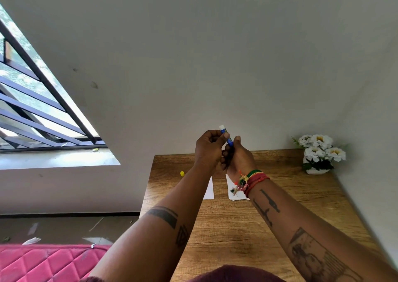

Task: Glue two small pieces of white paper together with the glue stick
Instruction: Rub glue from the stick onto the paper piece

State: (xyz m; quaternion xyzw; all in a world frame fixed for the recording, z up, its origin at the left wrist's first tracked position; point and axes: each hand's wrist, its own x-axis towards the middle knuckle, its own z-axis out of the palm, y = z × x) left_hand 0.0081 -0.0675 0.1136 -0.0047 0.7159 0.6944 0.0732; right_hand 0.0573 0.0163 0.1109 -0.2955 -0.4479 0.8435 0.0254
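Observation:
Both hands are raised above the far part of the wooden table, and together they hold a blue glue stick with its white glue tip pointing up. My left hand pinches the upper part of the stick. My right hand wraps its lower end. The stick's yellow cap lies on the table to the left. Two white paper pieces lie side by side below the hands: the left paper is partly hidden by my left forearm, and the right paper by my right wrist.
A white pot of white flowers stands at the table's far right corner against the wall. A barred window is on the left. A pink quilted mattress lies on the floor left of the table, with paper scraps near it.

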